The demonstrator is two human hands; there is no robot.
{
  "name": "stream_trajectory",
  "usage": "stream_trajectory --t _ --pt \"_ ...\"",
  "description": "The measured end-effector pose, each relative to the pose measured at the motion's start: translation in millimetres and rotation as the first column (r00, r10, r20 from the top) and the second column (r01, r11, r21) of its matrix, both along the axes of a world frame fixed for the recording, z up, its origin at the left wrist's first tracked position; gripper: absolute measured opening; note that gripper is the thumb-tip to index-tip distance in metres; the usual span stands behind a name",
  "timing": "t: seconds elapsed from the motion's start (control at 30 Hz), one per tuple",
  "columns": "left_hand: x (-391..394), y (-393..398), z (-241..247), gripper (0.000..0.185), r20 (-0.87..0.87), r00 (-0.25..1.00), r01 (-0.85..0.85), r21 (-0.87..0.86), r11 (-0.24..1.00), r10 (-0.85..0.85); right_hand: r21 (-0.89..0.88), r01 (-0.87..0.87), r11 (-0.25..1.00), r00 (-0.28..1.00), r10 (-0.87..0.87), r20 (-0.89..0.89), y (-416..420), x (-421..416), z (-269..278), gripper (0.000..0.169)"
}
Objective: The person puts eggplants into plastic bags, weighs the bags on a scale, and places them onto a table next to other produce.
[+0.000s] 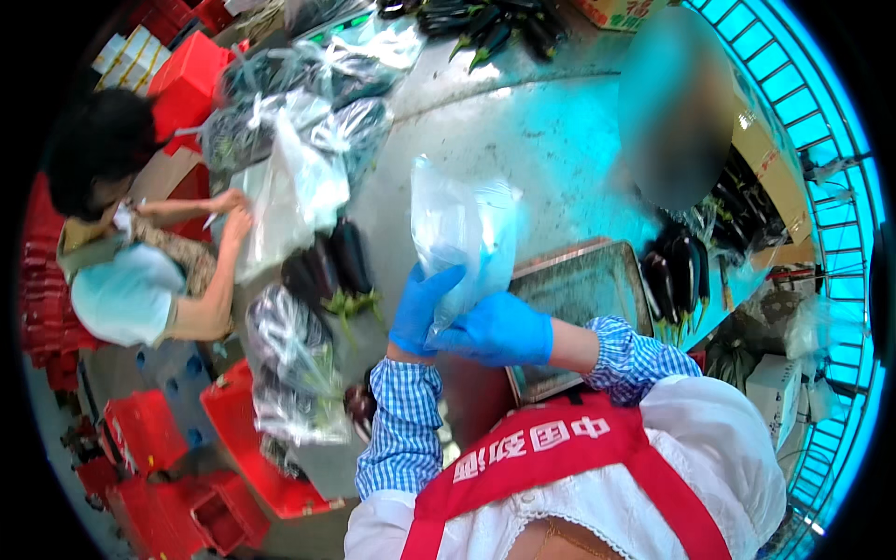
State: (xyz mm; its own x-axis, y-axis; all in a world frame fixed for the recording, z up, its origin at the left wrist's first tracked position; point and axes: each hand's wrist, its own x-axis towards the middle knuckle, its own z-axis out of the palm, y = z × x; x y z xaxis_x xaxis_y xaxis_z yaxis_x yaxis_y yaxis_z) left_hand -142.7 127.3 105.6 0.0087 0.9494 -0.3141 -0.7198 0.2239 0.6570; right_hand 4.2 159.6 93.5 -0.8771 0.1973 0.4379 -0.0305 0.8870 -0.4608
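Observation:
Both my hands wear blue gloves and hold a clear plastic bag point(448, 224) above a grey metal table point(455, 133). My left hand point(423, 308) grips the bag from its left side, thumb across the plastic. My right hand point(500, 330) pinches the bag's lower end, its fingertips close to my left hand. The bag looks flat, with no contents visible. Several eggplants point(336, 262) lie on the table to the left, stems towards me. A metal tray point(581, 287) lies just beyond my right forearm, with more eggplants point(675, 273) to its right.
Bagged eggplants point(297, 364) lie at the table's left edge, and more filled bags point(336, 77) stand farther back. Loose eggplants point(490, 28) lie at the far end. A co-worker point(140, 280) at the left handles plastic bags point(294, 189). Red crates point(234, 448) stand at the lower left, a cardboard box point(773, 182) at the right.

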Motion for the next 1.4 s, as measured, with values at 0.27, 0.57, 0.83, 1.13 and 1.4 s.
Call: stream_trajectory --t 0.27,0.57,0.83,1.13,1.4 --pt "24 -161 21 0.040 -0.246 0.871 -0.472 -0.173 0.864 0.426 -0.597 0.114 0.794 0.960 -0.243 -0.140 -109 41 68 0.049" --pt "46 -296 46 0.049 -0.600 0.681 -0.538 -0.022 0.843 0.419 -0.995 -0.066 -0.075 0.990 0.119 -0.075 -109 16 72 0.045" --pt "24 -383 53 0.047 -0.342 0.660 -0.724 -0.048 0.689 0.669 -0.934 -0.184 -0.307 0.915 0.294 -0.277 -123 47 29 0.029" --pt "74 -410 42 0.044 -0.466 0.519 -0.843 -0.137 0.521 0.717 -0.959 0.059 -0.276 0.884 0.461 -0.078 -156 70 39 0.041" --pt "108 -425 43 0.055 0.022 0.702 -0.712 0.025 0.701 0.712 -0.998 -0.030 -0.048 0.979 0.200 -0.039 -178 99 37 0.038"
